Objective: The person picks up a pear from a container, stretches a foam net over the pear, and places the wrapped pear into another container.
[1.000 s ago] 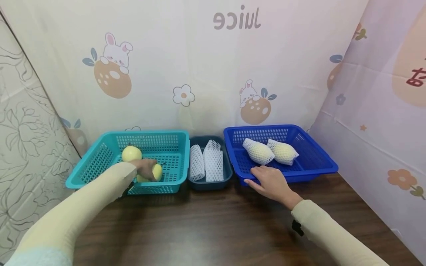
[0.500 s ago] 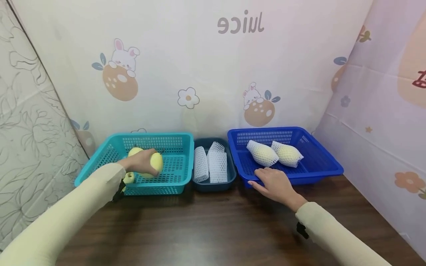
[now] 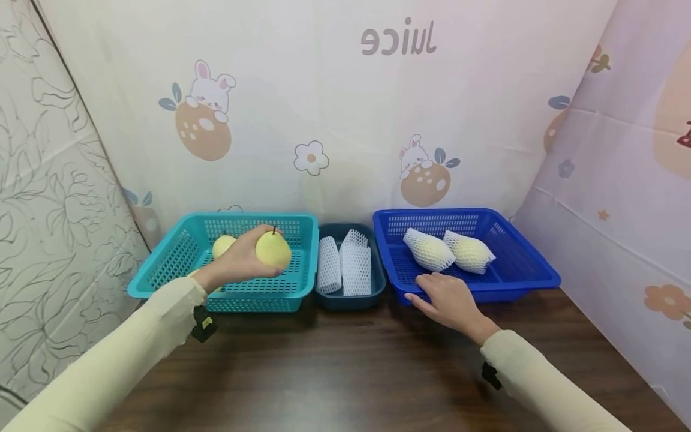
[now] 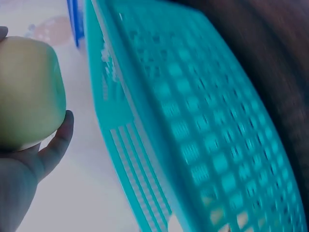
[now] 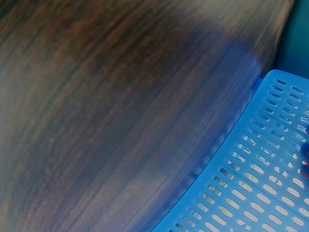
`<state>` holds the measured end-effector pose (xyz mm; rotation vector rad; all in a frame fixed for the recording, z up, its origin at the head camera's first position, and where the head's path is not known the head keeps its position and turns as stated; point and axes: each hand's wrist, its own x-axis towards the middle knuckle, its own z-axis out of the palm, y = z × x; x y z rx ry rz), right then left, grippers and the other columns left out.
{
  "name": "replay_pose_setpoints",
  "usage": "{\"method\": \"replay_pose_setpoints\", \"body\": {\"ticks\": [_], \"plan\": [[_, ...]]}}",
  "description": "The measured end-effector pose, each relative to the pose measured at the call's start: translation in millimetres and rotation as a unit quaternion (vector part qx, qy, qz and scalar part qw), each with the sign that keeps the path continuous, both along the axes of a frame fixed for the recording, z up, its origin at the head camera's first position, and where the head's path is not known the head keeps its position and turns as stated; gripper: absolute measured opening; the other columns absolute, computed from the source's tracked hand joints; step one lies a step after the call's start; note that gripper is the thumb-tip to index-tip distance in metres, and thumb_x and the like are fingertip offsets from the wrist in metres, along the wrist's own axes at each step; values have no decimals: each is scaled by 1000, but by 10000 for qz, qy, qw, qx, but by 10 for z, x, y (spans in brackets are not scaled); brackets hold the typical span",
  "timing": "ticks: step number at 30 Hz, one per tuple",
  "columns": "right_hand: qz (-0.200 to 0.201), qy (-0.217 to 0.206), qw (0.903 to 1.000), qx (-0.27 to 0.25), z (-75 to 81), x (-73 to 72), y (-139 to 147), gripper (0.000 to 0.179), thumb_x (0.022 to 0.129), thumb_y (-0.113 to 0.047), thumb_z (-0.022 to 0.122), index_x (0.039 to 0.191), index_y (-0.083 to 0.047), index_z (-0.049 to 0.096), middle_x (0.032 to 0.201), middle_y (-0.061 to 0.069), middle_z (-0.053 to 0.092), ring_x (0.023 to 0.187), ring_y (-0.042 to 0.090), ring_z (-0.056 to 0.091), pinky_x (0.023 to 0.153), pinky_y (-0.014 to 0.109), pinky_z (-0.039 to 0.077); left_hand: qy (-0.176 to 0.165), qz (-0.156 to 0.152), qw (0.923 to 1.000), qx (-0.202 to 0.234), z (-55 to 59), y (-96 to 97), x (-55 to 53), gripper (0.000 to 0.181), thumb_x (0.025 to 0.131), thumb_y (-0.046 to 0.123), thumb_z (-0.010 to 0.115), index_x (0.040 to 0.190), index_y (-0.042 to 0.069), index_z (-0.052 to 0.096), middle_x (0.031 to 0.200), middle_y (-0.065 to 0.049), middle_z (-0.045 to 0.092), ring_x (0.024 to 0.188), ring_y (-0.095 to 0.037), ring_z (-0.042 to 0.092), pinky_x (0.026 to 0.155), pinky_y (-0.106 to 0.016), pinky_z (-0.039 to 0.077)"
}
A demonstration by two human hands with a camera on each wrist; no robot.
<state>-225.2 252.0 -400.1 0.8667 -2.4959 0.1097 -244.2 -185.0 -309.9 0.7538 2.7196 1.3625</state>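
Observation:
In the head view my left hand (image 3: 241, 259) grips a yellow pear (image 3: 273, 249), its stem pointing up, over the teal basket (image 3: 311, 255). The left wrist view shows the same pear (image 4: 30, 92) with fingers round it, beside the basket's perforated wall (image 4: 207, 121). Another pear (image 3: 222, 245) lies in the teal basket, and more yellow shows partly hidden by my left wrist. My right hand (image 3: 447, 300) rests on the front rim of the blue basket (image 3: 513, 283), fingers relaxed over the edge. Inside that basket lie two pears (image 3: 430, 251) in white foam nets.
Between the baskets stands a small dark blue bin (image 3: 345, 303) with white foam net sleeves (image 3: 356, 264) in it. All three containers sit on a dark wooden table (image 3: 335, 366) against a patterned cloth backdrop (image 3: 345, 108).
My left hand has lifted the pear out of the teal basket's bottom, upward and slightly right. My right hand stays at the blue basket's rim. The head view has shifted slightly.

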Motion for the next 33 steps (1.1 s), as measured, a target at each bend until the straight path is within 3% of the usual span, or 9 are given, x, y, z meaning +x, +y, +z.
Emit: {"method": "replay_pose_setpoints", "body": {"ticks": [7, 14, 21, 26, 33], "plan": [[112, 68, 9999, -86, -19, -12, -14, 30, 88, -44, 62, 82, -15, 57, 67, -5, 49, 58, 12, 45, 53, 28, 40, 253, -541, 9962, 629, -60, 228, 181, 64, 67, 10, 84, 123, 11, 51, 112, -10, 56, 84, -27, 55, 62, -38, 52], [66, 37, 9999, -120, -39, -8, -24, 30, 88, -44, 62, 83, -14, 59, 69, -4, 53, 59, 12, 45, 54, 28, 42, 146, -1082, 9915, 711, -207, 445, 388, 65, 67, 13, 84, 123, 17, 50, 110, -5, 55, 86, -24, 56, 65, -38, 53], [37, 33, 9999, -120, -43, 14, -1, 29, 87, -43, 63, 82, -15, 57, 67, -6, 49, 58, 11, 43, 52, 26, 39, -50, -1386, 9875, 750, -384, 624, 566, 68, 66, 18, 86, 122, 21, 50, 109, 2, 55, 92, -20, 54, 72, -37, 51], [39, 72, 9999, -146, -39, 9, 17, 30, 88, -43, 62, 83, -14, 58, 68, -5, 51, 59, 11, 44, 52, 27, 40, -138, -1669, 9815, 928, -530, 755, 634, 67, 65, 21, 87, 121, 15, 51, 110, 0, 55, 95, -21, 53, 75, -36, 50], [46, 122, 9998, -121, -20, -7, 14, 31, 88, -44, 62, 82, -14, 58, 68, -5, 51, 59, 11, 44, 53, 27, 40, -534, -1903, 9761, 905, -799, 909, 707, 67, 65, 21, 87, 119, 12, 50, 109, 1, 54, 91, -17, 56, 74, -33, 51]]}}
